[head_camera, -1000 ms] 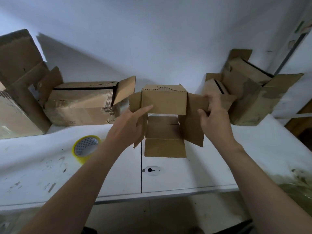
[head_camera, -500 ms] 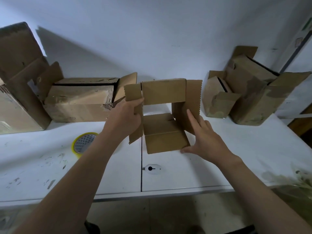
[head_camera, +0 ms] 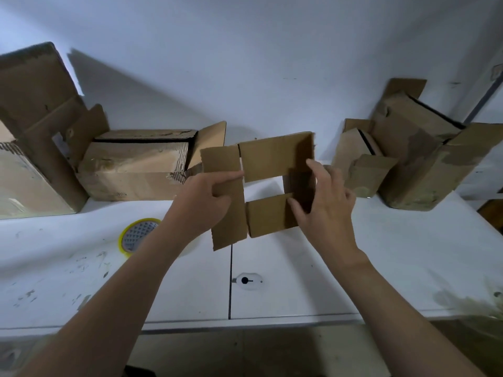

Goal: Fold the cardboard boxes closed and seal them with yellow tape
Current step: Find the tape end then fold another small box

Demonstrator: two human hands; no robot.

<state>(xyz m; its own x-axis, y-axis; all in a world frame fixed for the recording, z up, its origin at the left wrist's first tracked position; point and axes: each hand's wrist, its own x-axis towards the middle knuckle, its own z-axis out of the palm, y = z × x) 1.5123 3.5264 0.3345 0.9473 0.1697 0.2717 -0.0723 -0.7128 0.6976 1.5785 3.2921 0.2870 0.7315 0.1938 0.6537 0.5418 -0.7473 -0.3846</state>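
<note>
Two hands hold one small cardboard box (head_camera: 275, 156) in the middle of the head view, a little above the white table (head_camera: 313, 289). The box is not closed: its flaps stand out to all sides, and through the square opening between them the table surface shows.

The left hand (head_camera: 202, 205) grips the long left flap, with curled fingers on the cardboard and the index finger stretched along it toward the opening. The right hand (head_camera: 326, 205) grips the right flap, which looks dark and turned inward; the thumb lies near the lower flap and the other fingers curl over the upper part of this flap.

On the table, left of the box and near the left forearm, lies the yellow tape roll (head_camera: 136, 235). It lies flat, and the forearm hides its right part. No hand touches it.

Against the wall (head_camera: 245, 63) on the left stands a long box (head_camera: 136, 170) with one flap raised, and beside it a bigger, tilted box (head_camera: 35, 104) with a tall flap. On the right stand a small open box (head_camera: 362, 170) and, touching it, a larger worn box (head_camera: 419, 159). A round lock (head_camera: 246, 280) sits in the front part of the table, next to a dark seam.
</note>
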